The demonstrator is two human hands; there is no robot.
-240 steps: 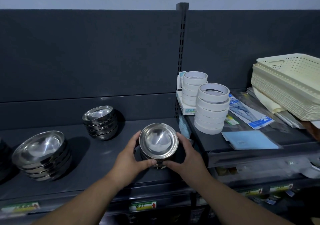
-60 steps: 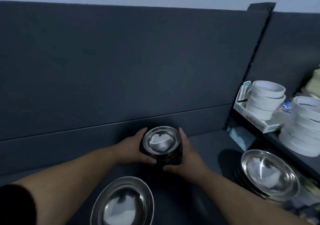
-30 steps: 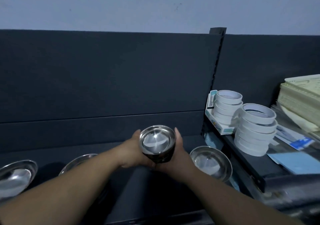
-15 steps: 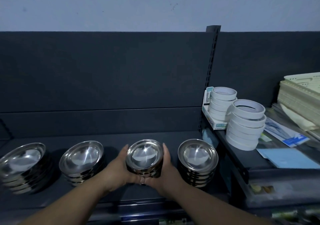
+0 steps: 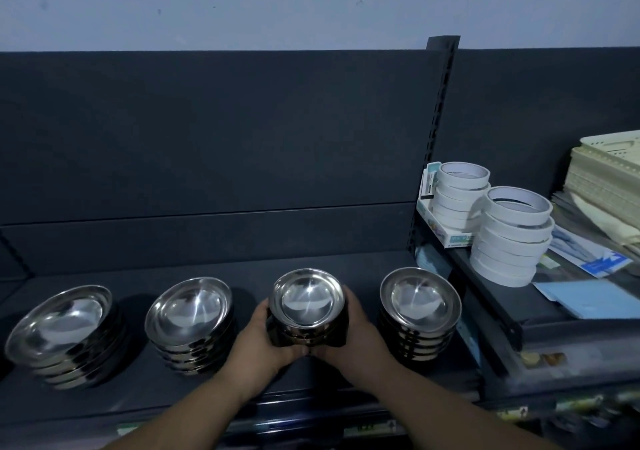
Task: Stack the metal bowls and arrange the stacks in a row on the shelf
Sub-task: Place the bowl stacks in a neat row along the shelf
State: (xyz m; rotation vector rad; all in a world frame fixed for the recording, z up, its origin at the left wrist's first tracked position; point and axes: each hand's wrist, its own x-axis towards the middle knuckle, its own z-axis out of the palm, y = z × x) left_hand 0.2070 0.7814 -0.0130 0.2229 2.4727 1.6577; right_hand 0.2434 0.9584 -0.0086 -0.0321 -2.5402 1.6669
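Observation:
Both hands hold a small stack of metal bowls [image 5: 306, 302] over the dark shelf [image 5: 311, 378]. My left hand [image 5: 264, 340] grips its left side and my right hand [image 5: 356, 337] grips its right side, thumbs meeting at the front. Whether the stack rests on the shelf cannot be told. Three other stacks stand in a row: a far-left stack [image 5: 60, 328], a left-middle stack [image 5: 189, 318], and a right stack [image 5: 419, 307]. The held stack sits in the gap between the left-middle and right stacks.
A raised shelf on the right carries two piles of white tape rolls [image 5: 510, 233], a blue paper sheet [image 5: 595, 302], printed packets and cream plastic baskets [image 5: 609, 176]. A slotted upright post [image 5: 438, 110] divides the two bays. Dark back panels rise behind the bowls.
The held stack came down from chest height into the gap between the two neighbouring stacks, settling slightly lower and nearer the shelf. My view has tipped down onto the row.

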